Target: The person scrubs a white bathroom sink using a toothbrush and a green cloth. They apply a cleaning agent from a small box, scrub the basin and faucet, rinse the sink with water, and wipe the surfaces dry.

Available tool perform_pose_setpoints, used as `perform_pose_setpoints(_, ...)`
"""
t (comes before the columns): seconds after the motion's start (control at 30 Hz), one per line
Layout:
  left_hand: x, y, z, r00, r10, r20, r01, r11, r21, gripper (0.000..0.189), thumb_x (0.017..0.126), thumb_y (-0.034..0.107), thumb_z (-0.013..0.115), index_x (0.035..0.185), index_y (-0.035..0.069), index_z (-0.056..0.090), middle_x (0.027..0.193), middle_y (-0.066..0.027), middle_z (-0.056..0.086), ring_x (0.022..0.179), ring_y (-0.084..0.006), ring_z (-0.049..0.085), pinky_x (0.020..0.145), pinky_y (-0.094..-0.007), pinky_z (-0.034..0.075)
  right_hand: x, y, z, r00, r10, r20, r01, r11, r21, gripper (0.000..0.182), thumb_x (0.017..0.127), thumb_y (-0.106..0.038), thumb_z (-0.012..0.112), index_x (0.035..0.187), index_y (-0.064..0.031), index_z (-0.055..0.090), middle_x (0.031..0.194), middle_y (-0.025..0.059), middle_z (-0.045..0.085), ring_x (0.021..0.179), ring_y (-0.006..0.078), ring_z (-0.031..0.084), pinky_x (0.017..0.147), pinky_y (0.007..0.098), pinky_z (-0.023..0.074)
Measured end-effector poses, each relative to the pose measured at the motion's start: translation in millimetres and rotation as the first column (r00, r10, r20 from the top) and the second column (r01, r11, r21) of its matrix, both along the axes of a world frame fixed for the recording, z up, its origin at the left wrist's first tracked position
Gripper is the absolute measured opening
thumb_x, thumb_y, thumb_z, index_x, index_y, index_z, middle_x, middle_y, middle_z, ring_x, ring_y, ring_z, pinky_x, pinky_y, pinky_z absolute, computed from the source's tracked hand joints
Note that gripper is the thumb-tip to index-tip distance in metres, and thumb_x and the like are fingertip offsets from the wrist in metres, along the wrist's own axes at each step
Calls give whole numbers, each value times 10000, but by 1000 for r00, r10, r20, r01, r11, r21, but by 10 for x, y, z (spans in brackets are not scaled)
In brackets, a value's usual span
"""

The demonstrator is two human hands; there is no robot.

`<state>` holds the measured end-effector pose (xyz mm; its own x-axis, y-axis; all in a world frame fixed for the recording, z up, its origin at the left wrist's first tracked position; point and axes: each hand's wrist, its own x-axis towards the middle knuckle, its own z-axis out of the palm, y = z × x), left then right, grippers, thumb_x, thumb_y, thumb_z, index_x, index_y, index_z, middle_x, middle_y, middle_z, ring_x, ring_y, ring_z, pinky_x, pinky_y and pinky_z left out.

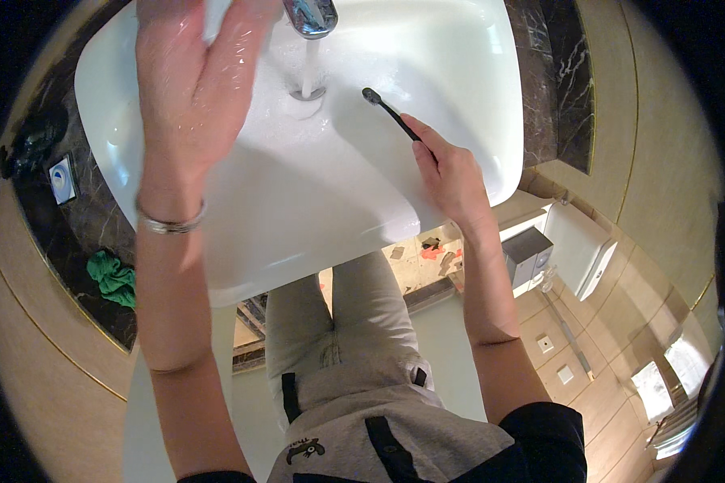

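Observation:
Water runs from a chrome faucet (312,18) into a white sink basin (314,205), over the drain (307,92). A black toothbrush (393,112) is gripped in my right hand (453,172), its bristled head pointing up and left over the basin, right of the stream. My left hand (199,84), wet and raised over the basin's left side, has its thumb apart from the rest. Its fingertips are cut off by the picture's top edge, and nothing shows in it. A silver bracelet (170,226) circles that wrist.
Dark marble counter (96,211) surrounds the basin. On its left lie a crumpled green cloth (112,278), a small blue and white item (62,179) and a dark glossy object (39,136). A white toilet (574,241) with a grey box (527,255) beside it stands at the right.

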<state>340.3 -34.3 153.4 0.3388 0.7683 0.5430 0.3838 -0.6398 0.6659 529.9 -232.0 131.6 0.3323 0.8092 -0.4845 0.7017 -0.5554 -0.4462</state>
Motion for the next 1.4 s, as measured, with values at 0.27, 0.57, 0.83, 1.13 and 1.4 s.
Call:
perform_pose_setpoints(0.27,91,-23,333,745,-213,-632,353,930,102,550,927,277,477,1400,44,318,1458,-137,294,1377,-299,202,1121,-422,158,-63,100,-114,975,199,96,-202,979,29,414,901,-143,439,1310,-200,473,617,153,594,601,313,613,588,415,495)
perform_pose_setpoints(0.57,-718,-307,-138,919,-176,-353,154,984,-90,533,834,40,549,1349,91,423,1421,-96,363,1333,-291,299,1098,-425,251,-514,370,-422,707,697,120,-655,709,-262,593,831,-79,462,1399,-177,322,725,119,653,635,278,651,532,403,527)
perform_pose_setpoints(0.83,293,29,193,886,-196,-420,307,926,217,510,923,261,478,1355,9,381,1422,-138,358,1362,-295,246,1119,-431,177,-587,256,-313,736,663,134,-620,741,-259,520,862,-143,440,1373,-230,394,673,77,618,606,276,635,542,388,528)
perform_pose_setpoints(1.13,212,-107,97,843,-136,-520,269,944,190,614,859,298,576,1385,75,348,1440,-141,310,1350,-307,242,1078,-531,198,-322,299,39,890,434,136,-364,859,-361,520,862,-136,489,1372,-158,388,568,76,603,499,215,623,414,363,495)
perform_pose_setpoints(1.4,-1196,-678,-199,866,-36,-499,-55,985,-166,405,883,78,497,1286,48,470,1373,-138,404,1287,-327,345,1065,-445,272,-634,-142,-49,567,779,268,-712,627,-317,528,855,-195,514,1363,-146,379,593,79,621,485,206,615,419,338,498)
